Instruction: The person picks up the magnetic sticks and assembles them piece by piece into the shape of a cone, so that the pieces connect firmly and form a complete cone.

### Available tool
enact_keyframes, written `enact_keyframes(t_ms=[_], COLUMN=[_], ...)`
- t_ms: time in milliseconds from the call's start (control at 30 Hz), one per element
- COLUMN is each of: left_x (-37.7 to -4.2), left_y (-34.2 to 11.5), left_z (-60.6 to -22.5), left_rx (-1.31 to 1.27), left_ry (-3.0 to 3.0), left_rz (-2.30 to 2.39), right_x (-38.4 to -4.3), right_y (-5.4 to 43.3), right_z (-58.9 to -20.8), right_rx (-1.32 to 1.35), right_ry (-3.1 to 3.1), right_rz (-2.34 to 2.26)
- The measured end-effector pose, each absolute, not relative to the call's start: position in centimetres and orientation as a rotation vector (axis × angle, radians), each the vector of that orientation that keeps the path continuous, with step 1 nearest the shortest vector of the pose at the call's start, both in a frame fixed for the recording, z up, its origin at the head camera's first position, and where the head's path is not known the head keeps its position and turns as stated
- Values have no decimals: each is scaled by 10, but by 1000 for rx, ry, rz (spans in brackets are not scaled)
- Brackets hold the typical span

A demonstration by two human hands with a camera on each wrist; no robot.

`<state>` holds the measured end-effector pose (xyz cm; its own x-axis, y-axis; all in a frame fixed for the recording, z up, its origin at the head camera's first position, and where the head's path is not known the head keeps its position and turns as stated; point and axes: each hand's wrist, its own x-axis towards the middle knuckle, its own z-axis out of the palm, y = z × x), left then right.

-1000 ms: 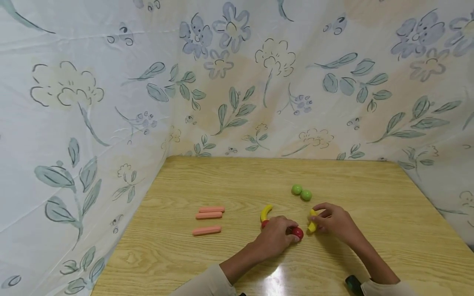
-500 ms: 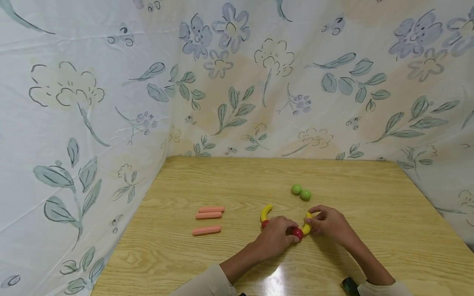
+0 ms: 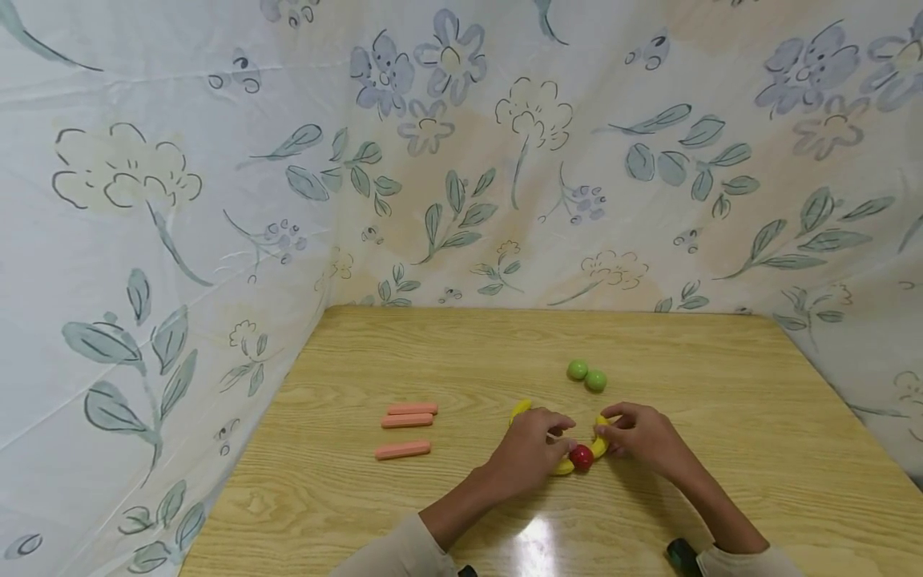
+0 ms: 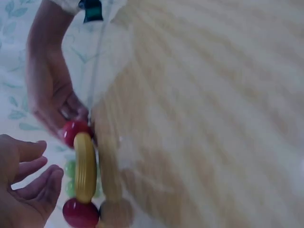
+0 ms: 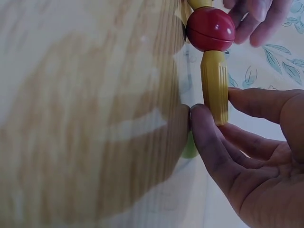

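Observation:
My right hand pinches a yellow toy banana between thumb and fingers. Its lower end meets a red ball, which has a seam around it. On the ball's other side lies another yellow toy banana, partly behind my left hand in the head view. That hand hovers close by, thumb and fingers spread, gripping nothing. A second red ball shows in the left wrist view, covered by my left hand from the head. Farther left, a third toy banana curves up from behind that hand.
Two green balls sit together behind the hands. On the left lie three pinkish-orange sausage-shaped sticks, two of them side by side. A floral cloth hangs behind the wooden table.
My right hand has moved the toy banana left to the red ball. My left hand has let go of that ball and drawn slightly left, uncovering part of the middle banana.

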<state>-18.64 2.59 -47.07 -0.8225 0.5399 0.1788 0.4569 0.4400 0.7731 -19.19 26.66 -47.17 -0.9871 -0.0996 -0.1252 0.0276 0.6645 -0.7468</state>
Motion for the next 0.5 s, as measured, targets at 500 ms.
enact_keyframes(t_ms=[500], left_x=[-211], left_y=[-2], left_z=[-479], left_rx=[561], left_ry=[2846], left_rz=[1167], right_x=[-183], right_y=[258], right_z=[-467], right_rx=[-67], right_ry=[2670], right_rz=[-1210])
